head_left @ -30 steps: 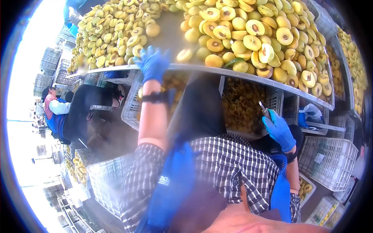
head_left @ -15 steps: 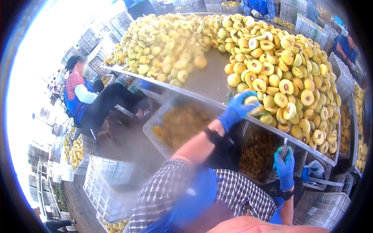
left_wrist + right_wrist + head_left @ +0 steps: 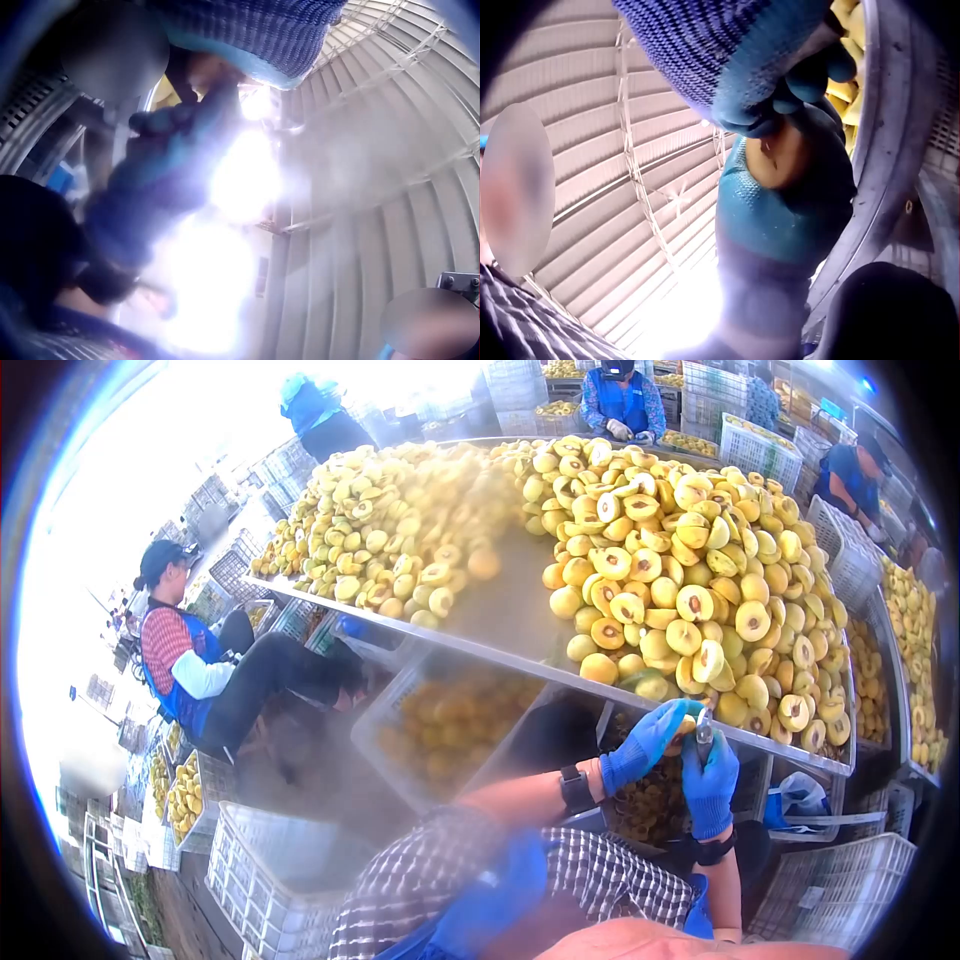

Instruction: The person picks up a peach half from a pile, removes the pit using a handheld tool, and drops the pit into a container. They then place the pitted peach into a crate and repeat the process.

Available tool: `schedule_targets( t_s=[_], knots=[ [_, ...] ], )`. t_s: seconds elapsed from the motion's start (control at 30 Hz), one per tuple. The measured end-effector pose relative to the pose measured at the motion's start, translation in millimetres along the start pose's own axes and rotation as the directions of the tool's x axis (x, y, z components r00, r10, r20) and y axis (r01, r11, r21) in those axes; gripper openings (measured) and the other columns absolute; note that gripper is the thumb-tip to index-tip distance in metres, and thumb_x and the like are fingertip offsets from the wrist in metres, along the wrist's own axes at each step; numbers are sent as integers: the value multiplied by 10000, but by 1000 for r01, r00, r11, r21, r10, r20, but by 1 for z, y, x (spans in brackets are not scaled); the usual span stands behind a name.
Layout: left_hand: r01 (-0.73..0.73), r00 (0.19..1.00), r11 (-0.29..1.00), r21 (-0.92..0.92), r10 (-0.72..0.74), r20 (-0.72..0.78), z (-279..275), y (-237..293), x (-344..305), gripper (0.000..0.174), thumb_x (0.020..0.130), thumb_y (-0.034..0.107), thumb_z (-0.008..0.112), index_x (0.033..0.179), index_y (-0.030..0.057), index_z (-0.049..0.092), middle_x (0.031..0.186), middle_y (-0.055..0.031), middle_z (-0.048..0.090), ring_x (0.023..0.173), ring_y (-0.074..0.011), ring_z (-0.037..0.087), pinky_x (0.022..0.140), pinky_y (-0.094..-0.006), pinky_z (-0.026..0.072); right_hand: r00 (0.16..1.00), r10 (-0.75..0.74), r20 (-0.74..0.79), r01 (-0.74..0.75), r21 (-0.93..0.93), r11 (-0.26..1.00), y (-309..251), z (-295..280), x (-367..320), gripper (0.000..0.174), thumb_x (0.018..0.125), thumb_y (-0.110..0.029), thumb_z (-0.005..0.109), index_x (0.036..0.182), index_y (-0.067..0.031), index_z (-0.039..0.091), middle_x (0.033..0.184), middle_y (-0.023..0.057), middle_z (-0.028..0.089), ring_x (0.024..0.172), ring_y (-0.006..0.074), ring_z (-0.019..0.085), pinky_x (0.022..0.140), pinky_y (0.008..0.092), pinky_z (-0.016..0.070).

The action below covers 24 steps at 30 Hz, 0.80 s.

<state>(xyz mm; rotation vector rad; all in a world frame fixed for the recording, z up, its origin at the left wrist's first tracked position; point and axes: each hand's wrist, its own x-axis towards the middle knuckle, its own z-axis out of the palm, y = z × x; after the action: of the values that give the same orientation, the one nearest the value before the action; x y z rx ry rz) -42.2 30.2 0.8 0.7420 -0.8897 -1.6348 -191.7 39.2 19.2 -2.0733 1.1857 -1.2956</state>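
Note:
Both hands wear blue knit gloves with teal palms and meet just in front of the table edge. My left hand grips a yellow peach half, its cut face showing in the right wrist view. In my right hand is a small metal-tipped hand tool, its tip up against the fruit. The fingers hide much of the tool, and I cannot tell its exact kind. Beyond the hands, a big heap of halved yellow peaches covers the metal-edged table, many with brown pit centres.
Under the table stand a crate of peach halves and a dark bin of scraps. White plastic crates sit at the left and right. A seated person is on the left; another person works across the table.
My left hand went from the table's left side to the right heap, picked up a peach half and brought it to the right hand. The right hand with its tool has risen to meet it.

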Motion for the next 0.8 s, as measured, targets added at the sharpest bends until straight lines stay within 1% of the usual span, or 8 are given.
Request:
schedule_targets(
  t_s=[0.17,0.23,0.3,0.4,0.47,0.63,0.73,0.8],
  knots=[
    [-14,997,1000,-19,12,-78,12,-5,-3,305,1021,291,549,1250,98,604,1089,0,626,956,-92,580,821,-261,488,999,-3,51,2,20,1000,17,-9,-1,89,882,-80,642,904,-1,610,637,119,514,551,162,506,546,334,431],
    [-118,985,984,-133,99,-144,-2,-15,9,230,1029,297,533,1072,95,632,961,16,605,852,-81,555,734,-254,478,886,272,375,-428,437,791,22,-26,-4,13,867,-61,619,875,-54,626,675,-48,528,586,34,462,532,219,382],
    [-150,976,981,-120,128,-175,-10,-2,19,187,1028,257,525,1014,86,599,919,-7,583,818,-99,546,722,-266,477,843,326,427,-520,494,697,30,-37,-15,92,889,-116,665,950,-50,647,780,-35,575,669,37,513,581,210,421],
    [-378,914,818,434,404,36,-2,13,4,219,1034,172,498,1207,39,513,1082,-79,585,961,-181,592,852,-315,513,953,282,109,-272,-94,958,9,-39,-15,410,920,-279,701,1246,-56,591,1121,206,665,999,373,651,849,417,519],
    [-496,839,620,609,522,152,6,14,4,318,1038,116,479,1336,8,456,1191,-127,586,1057,-235,622,938,-348,536,954,279,110,-277,-33,960,6,-35,-18,332,949,-254,650,1210,-60,584,1027,207,674,925,377,666,789,425,528],
    [-273,962,962,18,272,11,7,3,10,363,1026,99,512,1366,-12,445,1253,-163,565,1117,-230,602,957,-353,530,996,84,42,-79,-93,993,-2,-7,-23,221,961,-217,620,1089,-43,575,839,185,668,710,388,655,609,430,522],
    [-497,842,633,593,516,155,22,12,0,402,955,3,607,1326,-47,461,1170,-144,603,1037,-181,621,884,-291,537,967,195,164,-168,-169,971,-1,-2,-23,276,949,-177,626,1164,-39,520,859,254,654,776,430,662,623,494,505],
    [-519,818,628,580,562,124,29,15,-3,383,937,11,626,1287,-42,479,1093,-125,620,971,-170,633,844,-277,539,959,209,191,-154,-268,951,-4,7,-25,282,941,-161,621,1157,-21,506,817,253,649,740,429,657,606,489,506]
  ],
)
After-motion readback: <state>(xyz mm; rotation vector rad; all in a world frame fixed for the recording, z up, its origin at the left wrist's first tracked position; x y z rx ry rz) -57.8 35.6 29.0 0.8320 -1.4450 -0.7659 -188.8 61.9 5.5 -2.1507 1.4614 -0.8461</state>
